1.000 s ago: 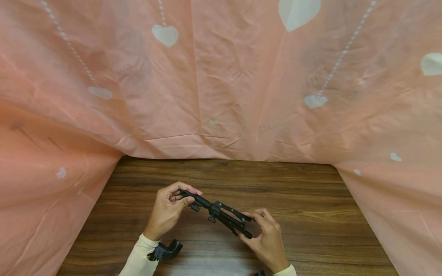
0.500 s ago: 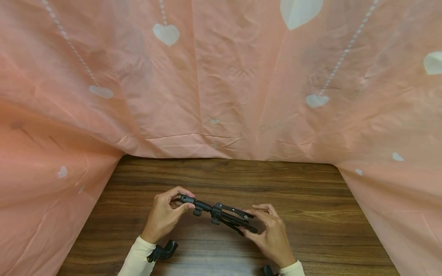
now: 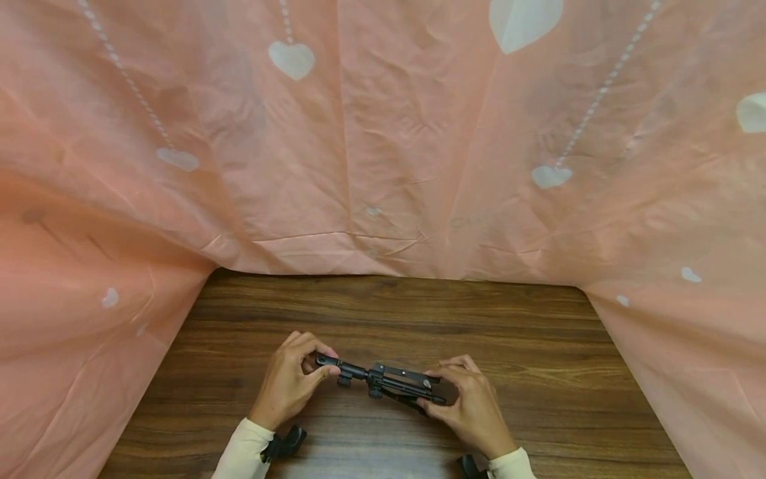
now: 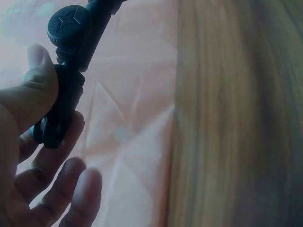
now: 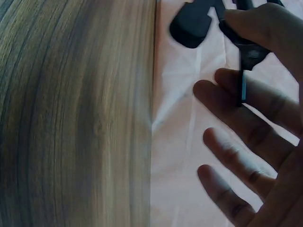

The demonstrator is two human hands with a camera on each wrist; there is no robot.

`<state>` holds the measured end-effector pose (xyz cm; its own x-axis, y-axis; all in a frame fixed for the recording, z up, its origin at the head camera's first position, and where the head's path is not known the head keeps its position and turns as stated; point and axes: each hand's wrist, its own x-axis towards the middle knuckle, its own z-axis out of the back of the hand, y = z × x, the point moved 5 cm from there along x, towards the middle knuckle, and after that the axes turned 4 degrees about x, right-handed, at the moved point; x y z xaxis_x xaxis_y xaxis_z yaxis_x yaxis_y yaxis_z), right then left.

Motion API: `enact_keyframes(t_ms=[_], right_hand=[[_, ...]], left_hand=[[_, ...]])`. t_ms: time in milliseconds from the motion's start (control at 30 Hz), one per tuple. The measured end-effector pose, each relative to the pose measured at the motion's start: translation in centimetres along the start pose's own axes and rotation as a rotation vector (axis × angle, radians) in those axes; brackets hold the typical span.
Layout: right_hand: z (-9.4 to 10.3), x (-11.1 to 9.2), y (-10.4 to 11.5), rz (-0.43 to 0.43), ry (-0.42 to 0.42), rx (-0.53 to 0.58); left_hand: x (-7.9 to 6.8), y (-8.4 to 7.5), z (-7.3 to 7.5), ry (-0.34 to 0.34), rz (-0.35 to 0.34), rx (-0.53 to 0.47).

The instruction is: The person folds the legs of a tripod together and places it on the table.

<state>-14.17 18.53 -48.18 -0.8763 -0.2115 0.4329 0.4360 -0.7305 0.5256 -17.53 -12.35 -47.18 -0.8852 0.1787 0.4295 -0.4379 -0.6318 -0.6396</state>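
Note:
A small black tripod (image 3: 376, 380) with its legs folded lies lengthwise between my two hands, over the wooden table. My left hand (image 3: 290, 379) pinches its head end between thumb and fingers. In the left wrist view the tripod's round knob (image 4: 69, 24) with a star mark shows just above my thumb, and the lower fingers are loosely bent. My right hand (image 3: 469, 399) grips the leg end, thumb below and fingers above. From the right wrist, one dark leg tip (image 5: 190, 26) sticks out beside the thumb, while the other fingers spread apart.
The wooden table (image 3: 383, 306) spreads around both hands. A pink curtain (image 3: 383, 166) with white hearts encloses it at the back and both sides. Black wrist mounts (image 3: 284, 444) sit at the cream sleeves (image 3: 244, 449).
The tripod has turned closer to level as its head end came down with my left hand. My right hand has shifted slightly right, still holding the leg end.

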Motion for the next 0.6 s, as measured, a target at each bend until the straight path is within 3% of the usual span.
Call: enact_keyframes(t_ms=[267, 600], right_hand=[[-1.2, -0.3, -1.0, -0.027, 0.079, -0.015], [-3.2, -1.0, -2.4, -0.064, 0.189, -0.032]], left_hand=[[-1.0, 1.4, -1.3, 0.047, 0.040, 0.147], [-2.4, 3.2, -3.2, 0.127, 0.141, 0.153]])
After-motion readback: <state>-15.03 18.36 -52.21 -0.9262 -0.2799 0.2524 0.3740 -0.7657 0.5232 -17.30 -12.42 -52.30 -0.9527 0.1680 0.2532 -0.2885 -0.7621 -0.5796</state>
